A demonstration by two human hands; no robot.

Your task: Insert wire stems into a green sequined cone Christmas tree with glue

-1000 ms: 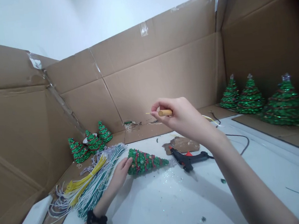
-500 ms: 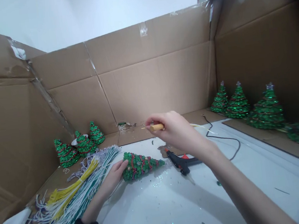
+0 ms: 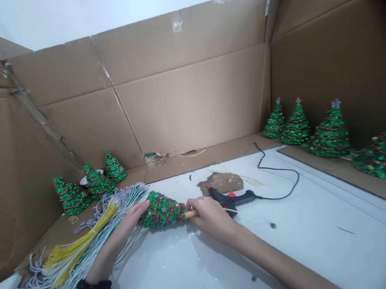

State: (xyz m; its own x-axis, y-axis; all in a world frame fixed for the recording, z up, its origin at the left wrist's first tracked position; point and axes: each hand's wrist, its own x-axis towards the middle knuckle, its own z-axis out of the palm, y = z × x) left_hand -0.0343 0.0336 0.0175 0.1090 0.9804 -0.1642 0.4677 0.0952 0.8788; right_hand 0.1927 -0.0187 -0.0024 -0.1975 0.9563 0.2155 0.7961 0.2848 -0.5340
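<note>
A small green glitter Christmas tree (image 3: pixel 161 211) with red trim lies on its side on the white table (image 3: pixel 292 239). My left hand (image 3: pixel 133 214) cups its wide base, fingers curled against it. My right hand (image 3: pixel 210 216) is closed around a short wooden-handled tool (image 3: pixel 190 213), its tip pressed against the tree's narrow end. A black wrist band sits on my left arm.
A black glue gun (image 3: pixel 233 199) with its cord lies just behind my right hand, by a brown scrap (image 3: pixel 222 182). Bundled yellow, white and green wires (image 3: pixel 86 241) lie at left. Finished trees stand at back left (image 3: pixel 90 184) and along the right (image 3: pixel 316 131). Cardboard walls (image 3: pixel 187 94) surround the table.
My right hand has come down from mid-air with the wooden-handled tool to the tree's tip. My left hand stays on the tree's base. The camera has tilted slightly.
</note>
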